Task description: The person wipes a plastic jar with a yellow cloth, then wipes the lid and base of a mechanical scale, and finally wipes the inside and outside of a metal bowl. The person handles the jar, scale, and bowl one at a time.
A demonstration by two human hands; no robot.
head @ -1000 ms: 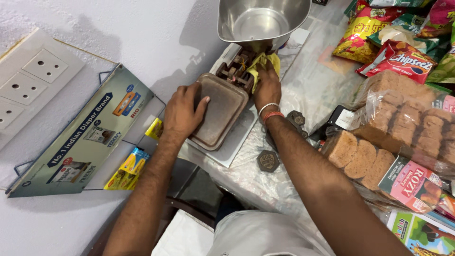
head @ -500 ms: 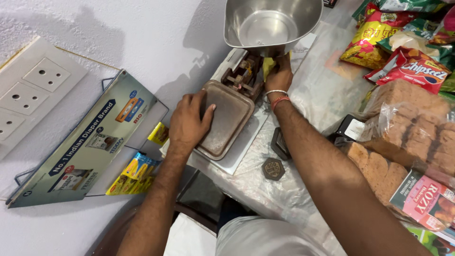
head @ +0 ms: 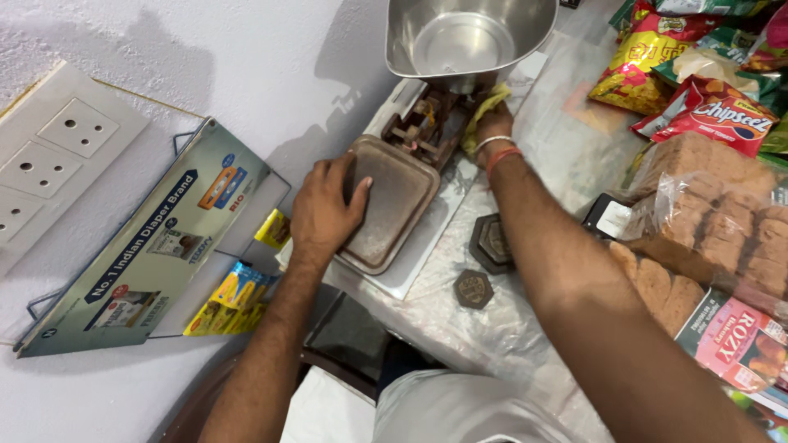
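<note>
A balance scale sits on the counter against the wall. My left hand [head: 328,209] rests flat on its brown square weight tray [head: 392,205], fingers spread. My right hand [head: 490,123] is bunched on a yellow cloth [head: 486,111], pressed into the scale's mechanism [head: 423,127] just under the big steel pan [head: 468,37]. The fingers are partly hidden by the cloth and the pan. Two dark hexagonal weights [head: 491,242] [head: 474,289] lie on the plastic-covered counter below my right forearm.
Bread loaves in clear bags [head: 714,213] and bright snack packets [head: 706,98] crowd the right side. A printed sign in a wire wall rack [head: 156,246] and a white socket plate [head: 49,156] are on the wall at left. Small yellow sachets [head: 230,299] hang under the rack.
My right hand with the cloth has slid further under the steel pan into the mechanism. My left hand stays on the tray. The view has shifted slightly.
</note>
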